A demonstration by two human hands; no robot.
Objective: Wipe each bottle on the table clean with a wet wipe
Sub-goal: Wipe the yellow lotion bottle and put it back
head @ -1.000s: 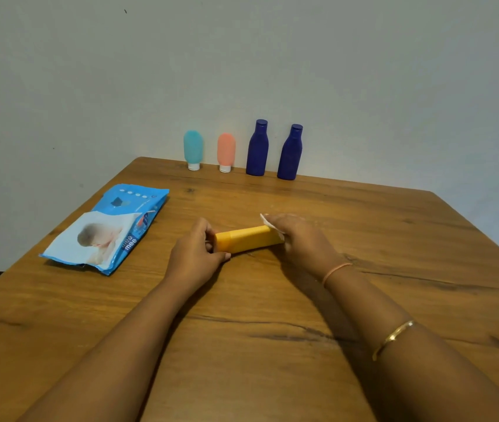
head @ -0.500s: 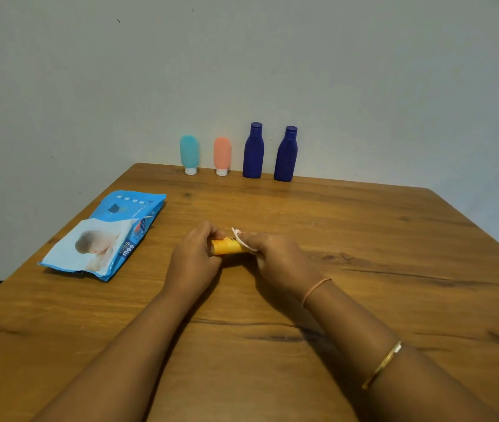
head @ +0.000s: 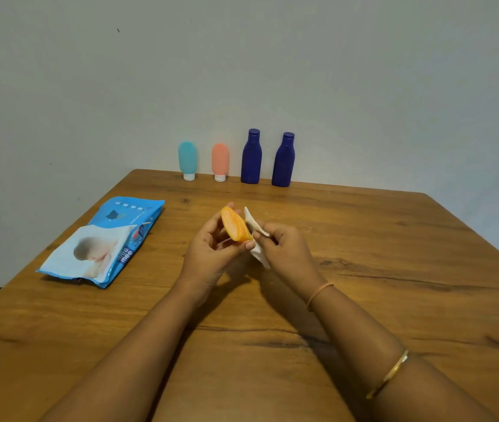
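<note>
Wiping step: our left hand (head: 208, 254) grips orange plastic bottle (head: 236, 225), right hand (head: 286, 249) pinches white wet wipe (head: 256, 239). Next, probably: press wipe along it.

A teal bottle (head: 187, 158), pink bottle (head: 220, 159), blue bottle (head: 251, 158) and second blue bottle (head: 284, 161) line the table (head: 394, 239) at its far edge. The wipes pack (head: 102, 242) occupies the left. Bare wood stretches right.

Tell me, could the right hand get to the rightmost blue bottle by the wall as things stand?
Probably yes. Only bare table lies between the right hand and the rightmost blue bottle, so the path looks free. But its fingers pinch the wet wipe, so a grip would be awkward.
</note>
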